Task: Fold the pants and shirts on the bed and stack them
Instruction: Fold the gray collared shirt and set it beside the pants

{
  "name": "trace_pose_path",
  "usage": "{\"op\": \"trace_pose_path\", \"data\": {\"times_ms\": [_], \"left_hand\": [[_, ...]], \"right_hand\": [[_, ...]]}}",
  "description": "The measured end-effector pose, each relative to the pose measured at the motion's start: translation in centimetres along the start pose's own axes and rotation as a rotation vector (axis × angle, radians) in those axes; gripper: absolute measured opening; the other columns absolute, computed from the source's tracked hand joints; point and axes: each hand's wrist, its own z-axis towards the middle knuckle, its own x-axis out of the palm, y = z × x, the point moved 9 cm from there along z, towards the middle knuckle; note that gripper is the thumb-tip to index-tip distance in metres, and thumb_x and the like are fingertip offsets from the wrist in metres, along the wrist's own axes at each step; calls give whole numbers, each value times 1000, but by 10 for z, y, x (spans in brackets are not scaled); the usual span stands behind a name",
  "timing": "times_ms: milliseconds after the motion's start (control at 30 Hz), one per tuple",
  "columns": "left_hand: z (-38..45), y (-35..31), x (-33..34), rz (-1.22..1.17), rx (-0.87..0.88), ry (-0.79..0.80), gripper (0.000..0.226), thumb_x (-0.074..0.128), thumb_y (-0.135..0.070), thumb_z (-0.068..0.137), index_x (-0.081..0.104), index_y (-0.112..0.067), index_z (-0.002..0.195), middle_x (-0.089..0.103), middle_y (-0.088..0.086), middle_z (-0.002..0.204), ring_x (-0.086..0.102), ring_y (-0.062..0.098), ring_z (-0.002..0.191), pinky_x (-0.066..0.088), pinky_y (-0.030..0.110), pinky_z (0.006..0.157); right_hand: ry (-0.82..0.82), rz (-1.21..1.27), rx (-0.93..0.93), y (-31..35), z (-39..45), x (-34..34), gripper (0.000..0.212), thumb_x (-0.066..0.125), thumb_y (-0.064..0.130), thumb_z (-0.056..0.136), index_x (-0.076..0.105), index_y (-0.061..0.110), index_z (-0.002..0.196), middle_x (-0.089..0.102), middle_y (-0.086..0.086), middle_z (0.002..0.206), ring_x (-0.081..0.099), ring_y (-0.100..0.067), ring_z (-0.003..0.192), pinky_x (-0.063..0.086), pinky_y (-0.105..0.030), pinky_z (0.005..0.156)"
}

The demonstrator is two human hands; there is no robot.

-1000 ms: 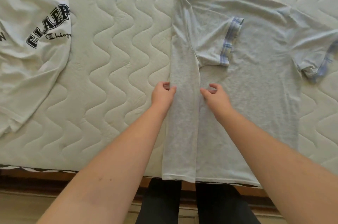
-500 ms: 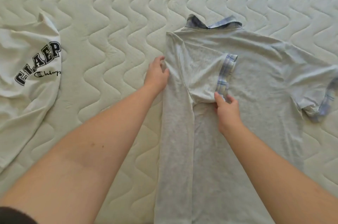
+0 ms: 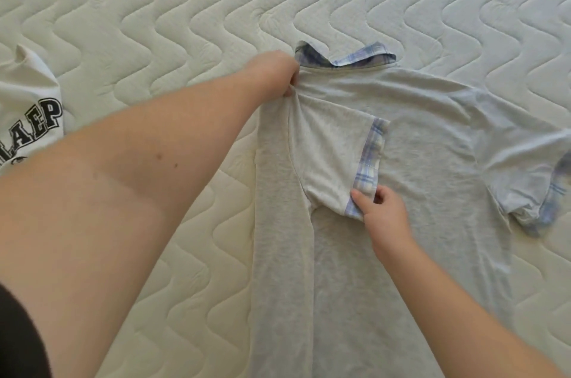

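The bed [image 3: 185, 6] fills the frame; a grey shirt [image 3: 432, 161] lies centre-right, its left side folded in, right sleeve [image 3: 540, 180] still spread. A white shirt [image 3: 27, 118] waits unfolded at left. The left hand [image 3: 275, 71] pinches the shoulder; the right hand [image 3: 383, 210] grips the sleeve cuff [image 3: 367, 167]. No stack yet

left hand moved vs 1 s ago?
Yes. The left hand went up the folded edge of the grey shirt, from mid-body to the shoulder beside the plaid collar, where it pinches the fabric.
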Motion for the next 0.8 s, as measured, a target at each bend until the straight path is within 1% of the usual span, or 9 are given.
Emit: {"op": "trace_pose_path", "data": {"times_ms": [100,200,267,333,400,500,633,733,800], "left_hand": [[4,1,7,-19,-45,65,23,64,-13,88,67,-16,111,63,9,114,60,32,104,48,37,78],[7,-2,9,-30,-21,93,31,67,-35,90,63,-12,109,63,10,109,60,31,99,46,37,76],[7,-4,4,-37,-4,88,39,67,-42,90,63,-9,110,64,10,108,60,32,98,47,36,76],[7,-5,1,-49,4,91,33,70,-34,88,67,-9,110,67,11,108,62,32,99,52,39,83],[5,-5,0,-71,0,114,28,73,-26,86,71,-12,110,69,9,109,64,30,99,53,39,88],[2,-6,-4,-176,-16,79,17,71,-16,86,76,-17,102,70,3,107,64,24,97,51,31,82],[-3,4,-1,-326,-83,-16,20,58,-5,88,71,-20,84,66,-1,97,63,22,98,42,26,74],[-10,6,0,-424,-117,-102,18,60,-11,88,69,-20,100,62,1,108,60,20,103,43,26,80],[-22,6,-6,-541,-138,-232,20,62,-23,88,65,-19,108,56,1,109,57,17,94,42,26,80]], "right_hand": [[-47,-134,-7,-1,-2,-5,13,74,31,84,66,23,91,71,2,88,67,-15,83,55,-35,74],[-82,-73,-20,8,2,-7,32,74,39,84,61,26,110,68,13,92,65,-2,84,50,-25,71],[-73,27,-50,25,12,-6,44,74,40,84,55,28,122,68,12,109,66,-4,96,51,-27,82],[-57,117,-33,41,27,-3,60,75,38,84,47,25,135,60,7,127,61,-10,112,49,-31,91],[-49,249,50,51,41,1,69,77,30,83,42,19,142,56,0,134,59,-15,115,49,-38,97],[-7,415,93,58,49,5,53,74,11,85,55,11,135,65,-8,126,69,-21,104,57,-46,90],[-114,324,-189,70,32,-14,25,67,12,91,70,16,116,74,3,107,69,-12,102,55,-36,94],[-170,5,-518,85,0,-18,17,66,22,92,70,36,101,69,25,101,61,4,99,52,-28,92],[-137,-279,-901,97,-31,-2,19,67,15,89,73,28,103,67,20,110,58,-5,104,48,-31,93]]}}
